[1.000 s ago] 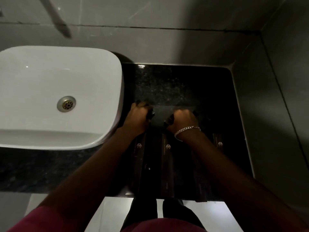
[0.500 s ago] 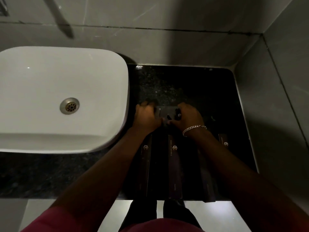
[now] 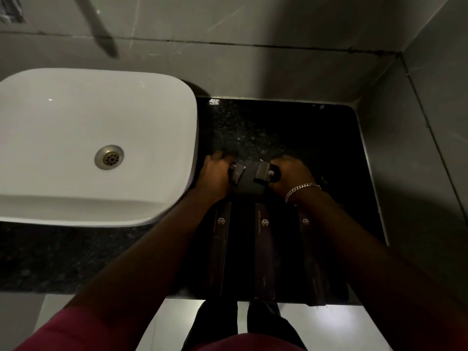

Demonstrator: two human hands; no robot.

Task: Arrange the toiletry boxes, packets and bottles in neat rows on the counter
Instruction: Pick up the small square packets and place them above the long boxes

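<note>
Three long dark toiletry boxes with small logos lie side by side on the black counter [image 3: 266, 127]: the left box [image 3: 221, 247], the middle box [image 3: 264, 249] and the right box [image 3: 307, 244], partly under my right forearm. Above them my left hand [image 3: 214, 177] grips a small dark box [image 3: 236, 173], and my right hand [image 3: 291, 177], with a silver bracelet, grips another small dark box [image 3: 266, 173]. The two small boxes tilt toward each other over a flat dark packet [image 3: 249, 184] that lies between my hands.
A white basin [image 3: 96, 143] with a metal drain fills the left side and overhangs the counter. Grey tiled walls close off the back and the right. The counter's front edge runs just below the long boxes, with pale floor beneath.
My hands came together from apart. The small boxes in them now show tilted, logos up, above the flat packet. The view moved a little closer.
</note>
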